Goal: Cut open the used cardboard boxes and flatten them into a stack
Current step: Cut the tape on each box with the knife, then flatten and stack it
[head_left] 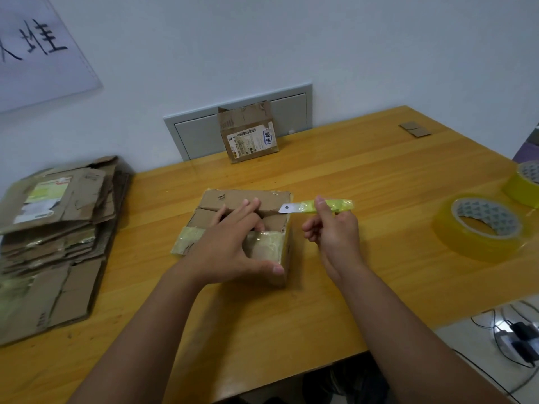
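A small brown cardboard box (271, 199) with yellowed tape sits in the middle of the wooden table (364, 176). My left hand (233, 243) lies on top of it, with fingertips in the gap between the top flaps and the thumb along the near right edge. Just right of the box, my right hand (332, 228) grips a yellow-handled utility knife (318, 206), its blade pointing left toward the box's far right corner. A stack of flattened boxes (55, 237) lies at the left. Another box (248, 132), bearing a shipping label, leans against the wall at the back.
Two rolls of yellowish tape (484, 225) (525, 182) lie at the right. Small cardboard scraps (415, 129) rest at the far right corner. A grey wall panel (198, 135) is behind the table. Cables and adapters (519, 336) lie on a lower surface at bottom right.
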Tool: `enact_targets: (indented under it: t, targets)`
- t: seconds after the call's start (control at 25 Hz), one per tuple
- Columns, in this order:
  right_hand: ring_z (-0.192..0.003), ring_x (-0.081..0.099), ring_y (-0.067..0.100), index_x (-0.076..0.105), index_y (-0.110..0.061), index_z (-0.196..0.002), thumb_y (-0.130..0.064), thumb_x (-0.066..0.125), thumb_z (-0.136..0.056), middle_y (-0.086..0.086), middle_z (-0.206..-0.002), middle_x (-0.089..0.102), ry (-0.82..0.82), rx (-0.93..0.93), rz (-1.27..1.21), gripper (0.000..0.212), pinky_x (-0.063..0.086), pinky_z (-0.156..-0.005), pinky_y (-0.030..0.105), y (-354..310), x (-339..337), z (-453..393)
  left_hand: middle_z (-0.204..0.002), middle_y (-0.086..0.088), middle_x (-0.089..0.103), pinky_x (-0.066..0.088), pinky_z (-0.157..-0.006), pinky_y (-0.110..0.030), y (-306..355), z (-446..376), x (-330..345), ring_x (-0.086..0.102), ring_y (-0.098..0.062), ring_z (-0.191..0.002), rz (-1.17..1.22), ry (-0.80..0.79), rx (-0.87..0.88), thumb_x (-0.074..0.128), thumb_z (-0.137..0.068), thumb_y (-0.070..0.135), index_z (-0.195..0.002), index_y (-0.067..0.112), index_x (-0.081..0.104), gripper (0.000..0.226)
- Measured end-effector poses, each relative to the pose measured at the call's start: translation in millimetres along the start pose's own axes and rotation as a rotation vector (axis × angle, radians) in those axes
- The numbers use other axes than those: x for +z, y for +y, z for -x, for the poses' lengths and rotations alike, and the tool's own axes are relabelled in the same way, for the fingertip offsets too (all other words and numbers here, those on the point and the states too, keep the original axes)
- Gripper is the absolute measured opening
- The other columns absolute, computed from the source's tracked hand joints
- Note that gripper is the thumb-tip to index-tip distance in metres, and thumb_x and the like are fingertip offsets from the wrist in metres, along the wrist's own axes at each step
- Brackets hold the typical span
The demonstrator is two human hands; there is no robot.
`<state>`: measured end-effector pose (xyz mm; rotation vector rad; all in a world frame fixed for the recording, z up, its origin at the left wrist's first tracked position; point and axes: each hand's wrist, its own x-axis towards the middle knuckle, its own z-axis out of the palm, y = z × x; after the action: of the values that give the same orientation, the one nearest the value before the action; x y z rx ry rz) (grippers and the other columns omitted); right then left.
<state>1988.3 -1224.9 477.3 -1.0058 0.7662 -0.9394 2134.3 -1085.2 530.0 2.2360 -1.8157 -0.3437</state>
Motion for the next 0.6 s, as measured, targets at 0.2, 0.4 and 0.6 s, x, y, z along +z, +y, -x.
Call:
enact_targets:
  t: [0.2, 0.4, 0.6]
  targets:
    - [-0.061, 0.056, 0.015, 0.066, -0.021, -0.077, -0.023, 0.065, -0.083, 0.003, -0.063, 0.059, -0.280, -0.064, -0.188, 0.007, 0.046, -0.055, 0.025, -19, -17, 18, -0.162, 0.010, 0.012, -0.001, -0.121, -0.045, 1, 1, 0, 0.003, -0.005, -0.147, -0.020, 0.019, -0.014, 0.046, -0.052, 0.097, -0.103, 0.041, 0.039, 0.076]
    - [-0.070, 0.065, 0.017, 0.067, -0.021, -0.105, -0.009, 0.058, -0.092, 0.005, -0.073, 0.069, -0.325, -0.191, 0.184, 0.020, 0.054, -0.066, 0.027, -20, -29, 35, -0.162, 0.009, 0.011, 0.001, -0.121, -0.042, 1, -2, 3, 0.003, -0.005, -0.147, -0.034, 0.045, -0.028, 0.044, -0.052, 0.098, -0.103, 0.041, 0.037, 0.077]
    - [-0.068, 0.064, 0.014, 0.064, -0.013, -0.102, 0.000, 0.054, -0.095, 0.004, -0.073, 0.070, -0.316, -0.223, 0.246, 0.017, 0.053, -0.064, 0.025, -14, -26, 44, -0.162, 0.006, 0.010, -0.001, -0.120, -0.039, -1, -2, 7, 0.003, -0.008, -0.148, -0.070, 0.067, -0.033, 0.042, -0.053, 0.098, -0.110, 0.040, 0.036, 0.082]
